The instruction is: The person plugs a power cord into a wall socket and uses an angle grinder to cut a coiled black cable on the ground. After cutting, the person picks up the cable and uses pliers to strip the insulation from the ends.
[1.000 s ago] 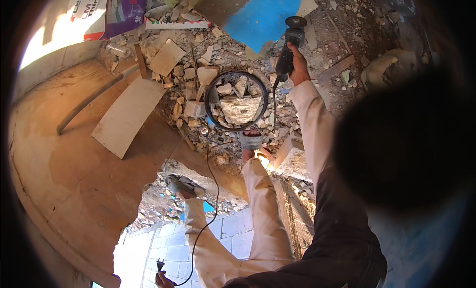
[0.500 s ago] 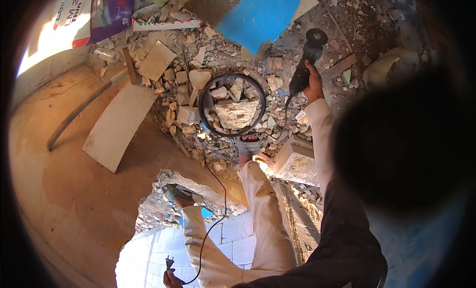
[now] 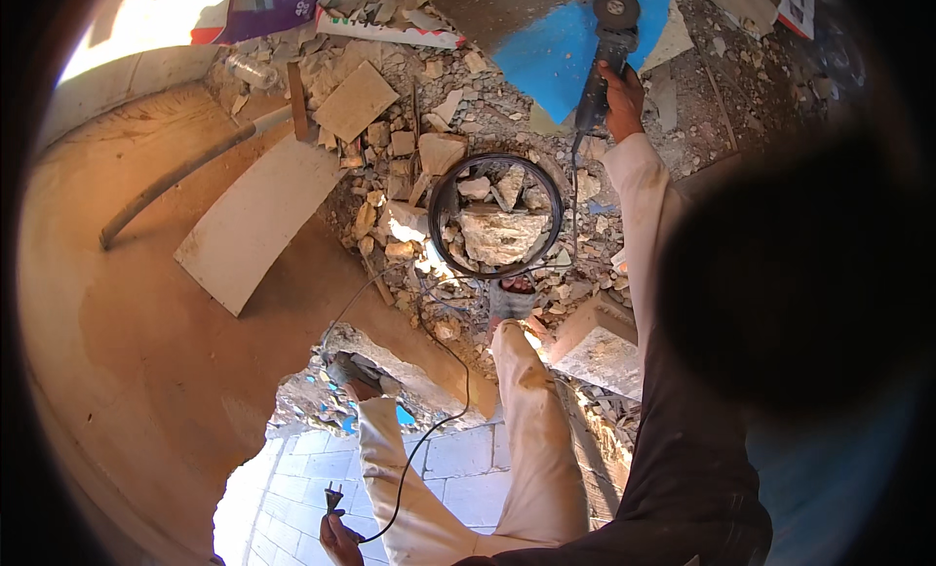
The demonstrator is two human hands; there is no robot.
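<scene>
My right hand [image 3: 624, 100] grips a black angle grinder [image 3: 609, 64] by its body, with the arm stretched out far over the rubble. The grinder's round disc [image 3: 615, 9] points away from me, above a blue panel [image 3: 531, 64]. A black power cord [image 3: 574, 191] hangs from the grinder's rear end and runs down across the debris. At the lower edge my left hand [image 3: 339, 540] has its fingers closed on the two-pin plug [image 3: 333, 499], pins upward. A coil of black cable [image 3: 436, 215] lies on the stones between my hands, touched by neither.
Broken stones [image 3: 502, 233] and rubble cover the ground around my sandalled foot [image 3: 512, 300]. A pale board [image 3: 255, 225] and a bent pipe [image 3: 185, 184] lie to the left. A concrete block [image 3: 600, 347] sits right of my leg. A jagged-edged wall opening [image 3: 390, 356] is at lower left.
My right hand has carried the grinder farther away, from over the rubble to over the blue panel. The left hand still holds the plug. The whole view has shifted slightly.
</scene>
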